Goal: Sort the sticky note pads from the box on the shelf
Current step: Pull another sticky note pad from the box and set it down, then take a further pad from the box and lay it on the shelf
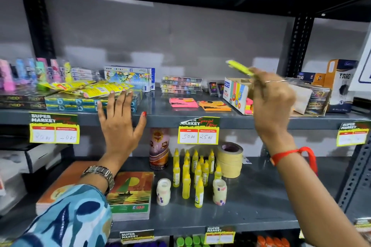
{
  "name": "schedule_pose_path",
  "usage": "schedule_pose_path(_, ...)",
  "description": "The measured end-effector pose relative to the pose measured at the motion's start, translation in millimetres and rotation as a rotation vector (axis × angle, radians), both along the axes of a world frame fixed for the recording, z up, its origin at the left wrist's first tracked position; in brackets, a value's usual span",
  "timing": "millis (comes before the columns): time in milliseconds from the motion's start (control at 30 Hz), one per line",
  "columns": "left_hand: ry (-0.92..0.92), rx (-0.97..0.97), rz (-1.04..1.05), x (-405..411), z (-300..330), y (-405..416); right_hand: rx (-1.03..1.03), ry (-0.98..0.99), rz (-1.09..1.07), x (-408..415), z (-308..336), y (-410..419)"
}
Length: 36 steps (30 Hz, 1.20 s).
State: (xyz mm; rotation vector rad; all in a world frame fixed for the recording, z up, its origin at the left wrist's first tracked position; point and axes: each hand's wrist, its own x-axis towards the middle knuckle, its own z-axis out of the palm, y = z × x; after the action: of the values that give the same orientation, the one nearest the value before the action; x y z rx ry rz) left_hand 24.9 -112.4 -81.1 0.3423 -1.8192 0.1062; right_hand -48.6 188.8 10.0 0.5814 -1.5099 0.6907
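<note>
My right hand (273, 104) is raised above the shelf and grips a yellow sticky note pad (239, 67), held tilted in the air. Just behind that hand stands the open cardboard box (234, 94), with more pads showing pink and yellow at its front edge. A pink pad stack (183, 102) and an orange pad stack (214, 105) lie side by side on the grey shelf (160, 118), left of the box. My left hand (118, 124) is spread open in front of the shelf edge, holding nothing.
Teal boxes and yellow packets (90, 94) fill the shelf's left part, with a crayon box (128, 78) and colour trays (181, 84) behind. Trio boxes (339, 84) stand at the right. Below are glue bottles (192, 172), masking tape (229, 159) and notebooks (130, 194).
</note>
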Motion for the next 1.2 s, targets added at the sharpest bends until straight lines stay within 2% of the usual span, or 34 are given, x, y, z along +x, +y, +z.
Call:
schedule_pose_path(100,0.008,0.001,-0.012,0,0,0,0.338,-0.059,0.057,22,-11,-45)
schedule_pose_path(233,-0.008,-0.018,-0.009,2,0,-2,0.646,-0.221,-0.051,41,-24,-84)
schedule_pose_path(400,-0.019,-0.008,-0.008,1,-1,-3,0.764,-0.345,-0.073,31,-31,-103)
schedule_pose_path(533,-0.011,-0.01,-0.014,-1,-1,-4,0.834,-0.492,0.032,29,-30,-103)
schedule_pose_path(633,0.001,-0.008,-0.02,-2,-1,-3,0.742,-0.492,0.113,28,-28,-88)
schedule_pose_path(733,0.003,-0.012,-0.022,-2,-2,-2,0.504,-0.436,0.115,25,-17,-62)
schedule_pose_path(867,0.013,-0.002,-0.021,-2,-1,0,0.313,-0.452,-0.127,0,-1,-18)
schedule_pose_path(1000,0.015,0.0,-0.016,0,0,0,0.192,-0.531,-0.229,-25,1,19)
schedule_pose_path(1067,0.014,0.001,-0.012,0,0,0,0.17,-0.577,-0.246,-34,-3,31)
schedule_pose_path(1200,0.014,-0.001,-0.01,-1,-1,0,0.324,-0.686,-0.325,-39,-16,43)
